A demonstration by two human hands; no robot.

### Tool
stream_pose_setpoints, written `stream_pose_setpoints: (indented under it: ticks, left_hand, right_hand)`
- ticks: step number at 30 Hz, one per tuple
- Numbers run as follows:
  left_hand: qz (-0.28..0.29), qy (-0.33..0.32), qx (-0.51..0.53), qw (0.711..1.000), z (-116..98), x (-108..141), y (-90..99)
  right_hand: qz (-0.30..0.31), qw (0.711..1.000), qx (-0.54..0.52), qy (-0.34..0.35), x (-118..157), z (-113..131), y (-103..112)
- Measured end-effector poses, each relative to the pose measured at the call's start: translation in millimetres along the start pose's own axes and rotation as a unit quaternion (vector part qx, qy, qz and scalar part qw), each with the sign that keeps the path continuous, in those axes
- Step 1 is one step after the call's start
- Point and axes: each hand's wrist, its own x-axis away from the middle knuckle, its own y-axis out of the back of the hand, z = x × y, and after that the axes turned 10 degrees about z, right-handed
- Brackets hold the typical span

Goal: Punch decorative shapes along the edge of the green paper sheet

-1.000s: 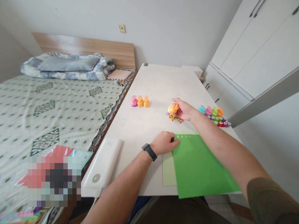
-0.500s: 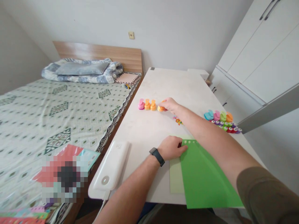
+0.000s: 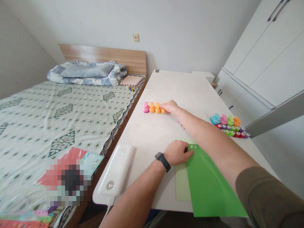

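The right hand (image 3: 170, 107) has just slid a third orange craft punch (image 3: 163, 110) up against the row beside a pink craft punch (image 3: 146, 107), its grip hard to tell, while the left hand (image 3: 177, 153), fingers together, presses a green paper sheet (image 3: 209, 186) on the white desk (image 3: 171, 82).

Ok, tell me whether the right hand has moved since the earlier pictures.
Yes, leftward: judged against the pink craft punch at the row's far end, the right hand has closed in and now sits at the orange punch ending that row.
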Motion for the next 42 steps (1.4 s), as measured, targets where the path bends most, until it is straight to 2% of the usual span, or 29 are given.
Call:
stream_pose_setpoints:
  ticks: [6,10,14,16,19,25,31,35,42]
  left_hand:
    - [-0.004,-0.008,0.014,1.000,0.9,-0.6,-0.6]
    - [-0.008,-0.013,0.018,1.000,0.0,-0.9,0.3]
    - [0.001,-0.026,0.019,0.999,0.3,-0.8,1.1]
    - [0.010,-0.036,0.020,0.999,1.5,-0.7,1.5]
    - [0.026,-0.049,0.021,0.998,3.9,-0.8,2.4]
    - [0.061,-0.059,0.000,0.996,4.1,-1.0,4.9]
    - [0.089,-0.059,-0.022,0.994,-1.0,1.2,6.3]
    - [0.095,-0.062,-0.027,0.993,-2.6,2.5,7.2]
    - [0.095,-0.074,-0.027,0.992,-4.4,4.3,8.7]
  right_hand:
    - [-0.004,0.999,0.011,0.032,11.3,-2.3,5.7]
    - [-0.026,0.997,0.014,0.066,25.5,-12.7,23.4]
    - [-0.042,0.993,0.009,0.108,57.2,-40.2,54.0]
    - [-0.021,0.987,-0.007,0.158,81.3,-60.5,70.4]
    - [0.025,0.983,-0.032,0.179,121.7,-94.4,91.3]
    - [0.082,0.985,-0.013,0.152,187.3,-153.2,114.6]
    - [0.110,0.986,0.004,0.124,222.0,-191.2,122.5]
    - [0.141,0.985,-0.014,0.100,235.9,-199.8,121.8]
    - [0.173,0.982,-0.015,0.073,250.9,-196.2,121.9]
